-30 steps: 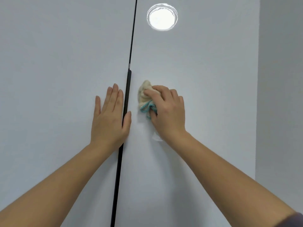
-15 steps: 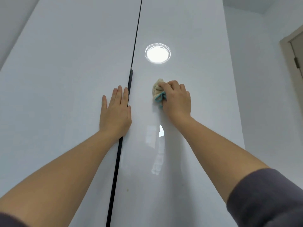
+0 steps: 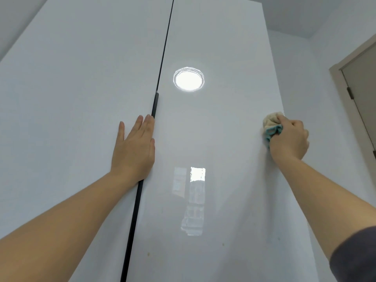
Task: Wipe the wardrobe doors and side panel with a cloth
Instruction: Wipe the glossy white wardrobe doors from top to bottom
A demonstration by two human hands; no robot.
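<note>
Two glossy white wardrobe doors fill the view, the left door (image 3: 71, 119) and the right door (image 3: 219, 139), split by a dark vertical gap with a black handle strip (image 3: 155, 106). My left hand (image 3: 134, 149) lies flat on the left door, fingers straight, beside that strip. My right hand (image 3: 289, 139) grips a bunched beige and teal cloth (image 3: 271, 125) and presses it against the right door at its right edge.
A white wall (image 3: 317, 98) runs to the right of the wardrobe, with a door frame (image 3: 356, 78) and hinges at the far right. A round ceiling light and a window reflect in the right door. Small specks mark the lower part of that door.
My right hand has carried the cloth from beside the handle strip across the right door to its right edge. The left hand has stayed flat in place. The view has pulled back.
</note>
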